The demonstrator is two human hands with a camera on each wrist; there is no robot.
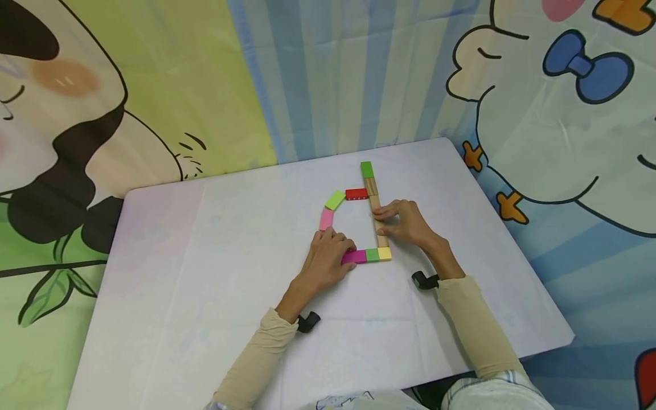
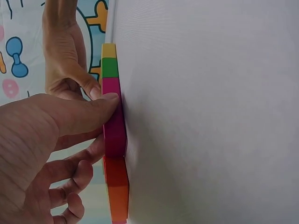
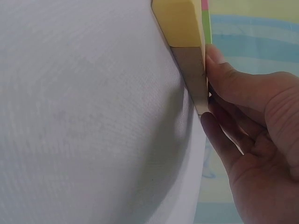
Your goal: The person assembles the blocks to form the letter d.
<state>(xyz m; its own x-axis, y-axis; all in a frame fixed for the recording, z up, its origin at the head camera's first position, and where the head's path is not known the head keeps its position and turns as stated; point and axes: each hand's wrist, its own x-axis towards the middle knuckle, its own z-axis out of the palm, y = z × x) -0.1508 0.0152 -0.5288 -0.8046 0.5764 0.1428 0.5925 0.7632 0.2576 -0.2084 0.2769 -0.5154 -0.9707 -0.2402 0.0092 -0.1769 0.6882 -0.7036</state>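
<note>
Blocks lie end to end on a white table, forming a closed outline. My left hand (image 1: pixel 326 254) pinches a magenta block (image 1: pixel 355 257) on the near side, thumb on its near face. An orange block (image 2: pixel 117 186), hidden by that hand in the head view, adjoins it. Right of the magenta block come a green block (image 1: pixel 372 255) and a yellow block (image 1: pixel 385 254). On the right side runs a row of plain wooden blocks (image 1: pixel 376 203). My right hand (image 1: pixel 407 224) holds one wooden block (image 3: pixel 190 70) between thumb and fingers.
A red block (image 1: pixel 356 195), a lime block (image 1: pixel 335 200) and a pink block (image 1: pixel 326 219) make up the far left part of the outline. Another green block (image 1: pixel 367 169) tops the wooden row. Cartoon-printed curtains (image 1: pixel 328 74) hang behind the white table (image 1: pixel 246 245).
</note>
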